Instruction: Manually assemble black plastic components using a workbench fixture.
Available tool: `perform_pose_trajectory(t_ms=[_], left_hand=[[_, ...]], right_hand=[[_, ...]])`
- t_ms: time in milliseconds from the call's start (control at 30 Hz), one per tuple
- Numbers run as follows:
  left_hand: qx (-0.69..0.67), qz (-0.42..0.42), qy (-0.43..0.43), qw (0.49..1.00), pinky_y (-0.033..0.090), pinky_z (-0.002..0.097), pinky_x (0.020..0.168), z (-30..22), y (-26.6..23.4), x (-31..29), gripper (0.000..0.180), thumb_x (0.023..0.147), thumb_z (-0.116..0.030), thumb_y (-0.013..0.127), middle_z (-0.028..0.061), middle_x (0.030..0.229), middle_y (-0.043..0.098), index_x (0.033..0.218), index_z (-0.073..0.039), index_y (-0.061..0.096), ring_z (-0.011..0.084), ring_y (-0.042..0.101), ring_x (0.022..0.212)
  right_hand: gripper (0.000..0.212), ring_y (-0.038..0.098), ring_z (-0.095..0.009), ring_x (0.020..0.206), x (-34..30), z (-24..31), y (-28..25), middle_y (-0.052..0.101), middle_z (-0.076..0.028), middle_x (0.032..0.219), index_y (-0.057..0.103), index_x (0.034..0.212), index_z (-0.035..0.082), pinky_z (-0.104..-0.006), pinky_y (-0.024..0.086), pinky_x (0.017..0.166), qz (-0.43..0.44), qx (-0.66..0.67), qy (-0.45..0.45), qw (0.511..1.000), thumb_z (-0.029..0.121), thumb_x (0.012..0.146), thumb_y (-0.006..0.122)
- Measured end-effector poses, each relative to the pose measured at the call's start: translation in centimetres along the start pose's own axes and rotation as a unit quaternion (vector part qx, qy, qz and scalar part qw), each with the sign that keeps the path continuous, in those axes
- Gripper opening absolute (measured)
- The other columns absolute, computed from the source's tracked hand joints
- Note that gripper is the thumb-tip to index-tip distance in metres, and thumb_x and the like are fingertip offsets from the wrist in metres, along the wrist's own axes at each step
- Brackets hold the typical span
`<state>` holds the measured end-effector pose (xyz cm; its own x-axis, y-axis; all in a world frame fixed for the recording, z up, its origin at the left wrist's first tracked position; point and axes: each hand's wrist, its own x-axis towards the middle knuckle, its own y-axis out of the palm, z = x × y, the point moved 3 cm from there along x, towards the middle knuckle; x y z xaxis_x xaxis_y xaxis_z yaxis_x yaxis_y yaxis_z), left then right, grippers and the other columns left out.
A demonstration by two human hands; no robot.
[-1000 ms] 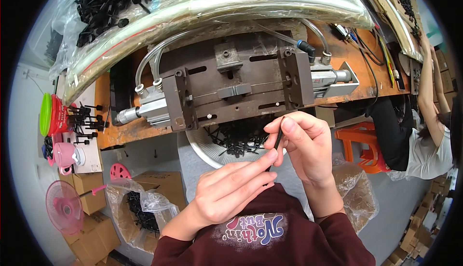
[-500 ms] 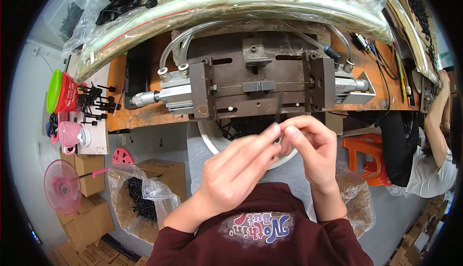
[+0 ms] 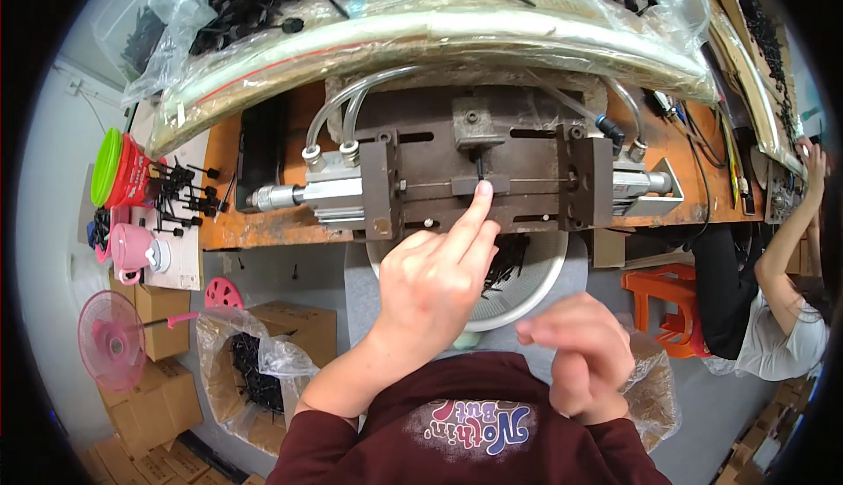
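My left hand [image 3: 435,278] reaches over the front of a brown metal clamping fixture [image 3: 527,155]. Its index finger is stretched out, and the tip touches the small grey block [image 3: 465,187] at the fixture's middle. Just beyond that fingertip a thin black plastic part [image 3: 479,165] lies between the grey block and the upper metal bracket [image 3: 472,120]. Part of it is hidden by the finger. My right hand [image 3: 584,353] hovers in front of my lap, slightly blurred, fingers loosely bent and thumb apart, with nothing visible in it.
A white basket [image 3: 551,287] of black parts stands below the bench edge. Air cylinders with clear hoses [image 3: 320,116] flank the fixture. Bagged black parts [image 3: 263,2] lie behind. At left are a pink fan [image 3: 111,342] and cartons; at right, an orange stool [image 3: 654,296] and another person.
My hands were together, holding a thin black part before the fixture. Now the left hand has moved forward onto the fixture, where a black part sits; the right has drawn back toward my lap.
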<state>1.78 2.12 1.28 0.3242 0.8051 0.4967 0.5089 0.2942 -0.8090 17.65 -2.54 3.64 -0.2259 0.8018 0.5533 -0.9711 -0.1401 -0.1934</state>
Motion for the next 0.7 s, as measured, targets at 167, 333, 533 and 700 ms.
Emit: perform_pose_trajectory(t_ms=[167, 333, 533, 700], left_hand=[[0.003, 0.012, -0.007, 1.0, 0.048, 0.0252, 0.055, -0.3, -0.3, 0.3, 0.026, 0.065, -0.013, 0.079, 0.0057, 0.115, 0.068, 0.088, -0.007, 0.069, 0.0164, 0.06, 0.056], [-0.131, -0.036, 0.004, 0.991, 0.051, 0.0264, 0.062, -0.6, -2.0, 0.9, 0.022, 0.07, -0.01, 0.077, 0.0085, 0.109, 0.069, 0.09, -0.005, 0.069, 0.0165, 0.063, 0.062], [-0.663, -0.257, 0.149, 0.687, 0.052, 0.0329, 0.076, -3.9, -11.3, -0.8, 0.016, 0.078, -0.004, 0.072, 0.0117, 0.122, 0.053, 0.086, -0.004, 0.058, 0.0203, 0.055, 0.106], [-0.797, -0.233, 0.073, 0.553, 0.043, 0.0222, 0.068, -6.3, -13.1, -0.4, 0.01, 0.087, -0.004, 0.065, -0.0029, 0.092, 0.057, 0.088, -0.013, 0.067, 0.0078, 0.054, 0.088]], right_hand=[[0.04, 0.056, -0.022, 0.076, 0.0, 1.4, 1.3, 0.058, -0.013, 0.094, 0.054, 0.096, 0.005, -0.0307, 0.049, 0.057, -0.221, 0.054, -0.167, 0.959, 0.043, 0.099, 0.045], [0.033, 0.048, -0.021, 0.087, 0.3, 2.3, 0.0, 0.05, -0.011, 0.103, 0.05, 0.106, 0.009, -0.0314, 0.042, 0.069, -0.261, 0.003, -0.17, 0.95, 0.04, 0.1, 0.042], [0.033, 0.055, -0.024, 0.084, -0.1, 1.8, 1.1, 0.055, -0.016, 0.102, 0.053, 0.1, 0.005, -0.0327, 0.05, 0.066, -0.246, 0.02, -0.16, 0.956, 0.038, 0.095, 0.055], [0.032, 0.056, -0.024, 0.084, -1.3, 1.1, 1.3, 0.055, -0.018, 0.105, 0.053, 0.104, 0.002, -0.0325, 0.051, 0.069, -0.2, 0.012, -0.123, 0.972, 0.032, 0.093, 0.059]])
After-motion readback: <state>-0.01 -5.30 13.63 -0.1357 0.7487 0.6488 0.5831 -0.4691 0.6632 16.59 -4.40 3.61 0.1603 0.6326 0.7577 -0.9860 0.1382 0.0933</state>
